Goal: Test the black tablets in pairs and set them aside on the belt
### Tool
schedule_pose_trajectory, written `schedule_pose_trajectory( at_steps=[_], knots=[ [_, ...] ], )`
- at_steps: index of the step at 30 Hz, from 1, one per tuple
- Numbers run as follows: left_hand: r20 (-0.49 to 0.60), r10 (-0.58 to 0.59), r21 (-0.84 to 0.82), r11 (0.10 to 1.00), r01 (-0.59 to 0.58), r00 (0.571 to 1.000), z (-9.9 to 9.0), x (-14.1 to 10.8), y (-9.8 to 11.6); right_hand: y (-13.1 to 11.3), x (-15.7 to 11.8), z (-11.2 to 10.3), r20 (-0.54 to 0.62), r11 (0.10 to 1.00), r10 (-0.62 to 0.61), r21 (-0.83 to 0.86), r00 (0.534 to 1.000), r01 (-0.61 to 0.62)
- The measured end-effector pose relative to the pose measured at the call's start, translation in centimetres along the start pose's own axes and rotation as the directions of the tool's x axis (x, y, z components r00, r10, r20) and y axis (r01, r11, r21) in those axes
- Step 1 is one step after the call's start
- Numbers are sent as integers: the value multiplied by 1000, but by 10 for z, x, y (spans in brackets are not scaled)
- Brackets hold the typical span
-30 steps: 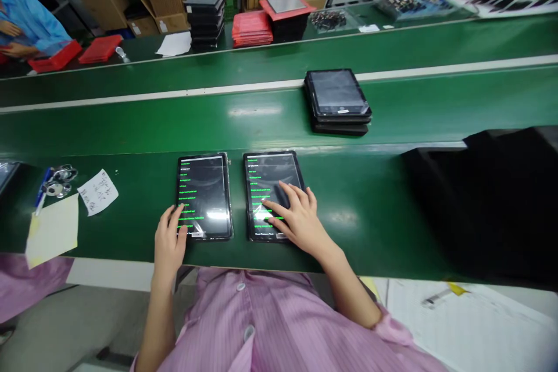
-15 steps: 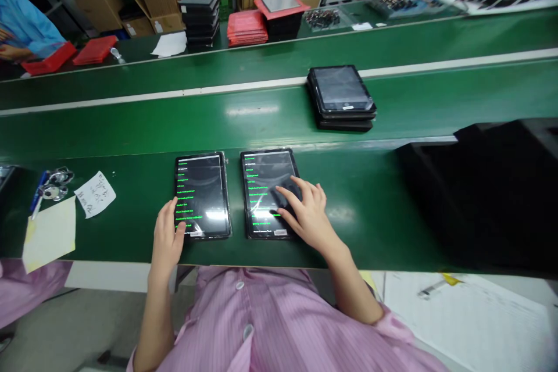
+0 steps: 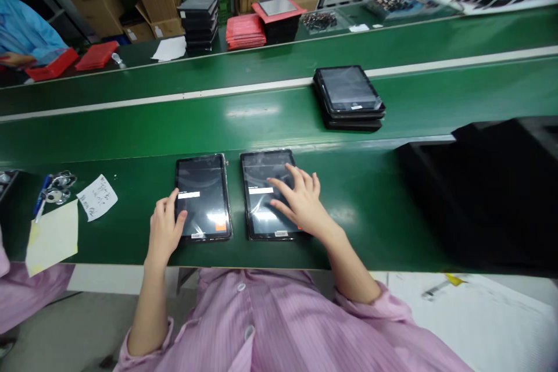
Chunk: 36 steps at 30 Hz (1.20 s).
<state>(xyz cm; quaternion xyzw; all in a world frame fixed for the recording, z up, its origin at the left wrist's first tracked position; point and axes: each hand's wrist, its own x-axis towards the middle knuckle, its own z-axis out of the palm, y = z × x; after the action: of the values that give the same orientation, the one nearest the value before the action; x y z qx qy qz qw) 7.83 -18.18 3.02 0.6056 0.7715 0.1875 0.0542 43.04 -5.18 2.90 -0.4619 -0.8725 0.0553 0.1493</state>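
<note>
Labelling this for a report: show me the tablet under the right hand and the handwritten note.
tablet (image 3: 257, 212) under the right hand (image 3: 303, 203), head view, its screen
handwritten note (image 3: 96, 197), head view, paper's middle

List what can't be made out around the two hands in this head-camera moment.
All in the head view:
Lower left of the left tablet: hidden by the left hand.
Lower right of the right tablet: hidden by the right hand.
Wording on both screens: too small to read.
Writing on the paper note: too small to read.
Dark item: cut off by the left edge.
Black object: cut off by the right edge, too dark for detail.
</note>
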Motion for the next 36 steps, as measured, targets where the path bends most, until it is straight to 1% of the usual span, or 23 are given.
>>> schedule_pose_trajectory(
  at_steps=[2,4,6,7,9,11,12,13,15,17,18,19,21,24,25,26,29,30,31,32,34,36],
  knots=[
    [-24,18,-19,1000,-19,1000,-6,17,-2,15,15,-6,-14,999,20,27,1000,-19],
    [-26,75,-21,997,-75,997,-11,42,-1,30,34,-9,9,997,30,71,1000,-31],
    [52,177,-27,984,-175,983,-16,75,4,44,54,-6,40,989,37,140,999,-42],
    [112,240,-36,971,-237,964,-18,91,8,50,64,-3,46,983,48,177,998,-55],
    [240,357,-56,934,-354,903,-18,123,23,59,77,5,34,970,90,226,995,-95],
    [341,434,-74,897,-436,834,-15,147,42,65,82,13,8,962,136,240,991,-134],
    [374,459,-81,882,-465,806,-11,156,52,68,83,16,-3,959,152,244,988,-147],
    [396,477,-84,870,-487,784,-7,161,61,71,82,19,-9,956,162,250,987,-155],
    [414,497,-75,854,-515,763,3,165,75,75,78,23,-12,952,172,259,985,-164],
    [424,504,-57,844,-533,752,7,162,81,77,75,25,-8,957,178,233,984,-172],
    [434,509,-60,839,-540,743,6,160,82,77,74,24,-7,962,181,208,984,-175],
    [446,517,-77,836,-544,731,3,157,81,77,74,23,-8,967,181,183,983,-177],
    [492,524,-156,839,-522,695,-9,152,78,76,73,20,-22,973,166,166,986,-160],
    [602,508,-306,859,-410,616,-30,150,75,75,71,12,-54,969,88,236,995,-73],
    [609,510,-327,859,-393,607,-33,151,75,75,69,10,-71,965,65,257,995,-45],
    [590,514,-322,857,-402,623,-35,153,74,76,68,10,-89,963,52,269,995,-26],
    [448,494,-174,866,-469,745,-26,159,72,75,63,13,-125,964,74,263,989,-39],
    [425,480,-133,872,-472,767,-21,160,70,75,63,15,-123,966,89,252,988,-56],
    [423,469,-118,877,-466,775,-16,160,69,74,62,18,-113,969,101,236,988,-72],
    [435,464,-129,880,-457,771,-12,160,69,73,62,20,-101,972,112,218,989,-88],
    [458,482,-181,873,-452,747,-8,158,69,71,62,22,-79,977,138,176,987,-122],
    [466,499,-219,865,-452,730,-9,154,72,69,62,20,-74,978,157,149,985,-145]
  ],
)
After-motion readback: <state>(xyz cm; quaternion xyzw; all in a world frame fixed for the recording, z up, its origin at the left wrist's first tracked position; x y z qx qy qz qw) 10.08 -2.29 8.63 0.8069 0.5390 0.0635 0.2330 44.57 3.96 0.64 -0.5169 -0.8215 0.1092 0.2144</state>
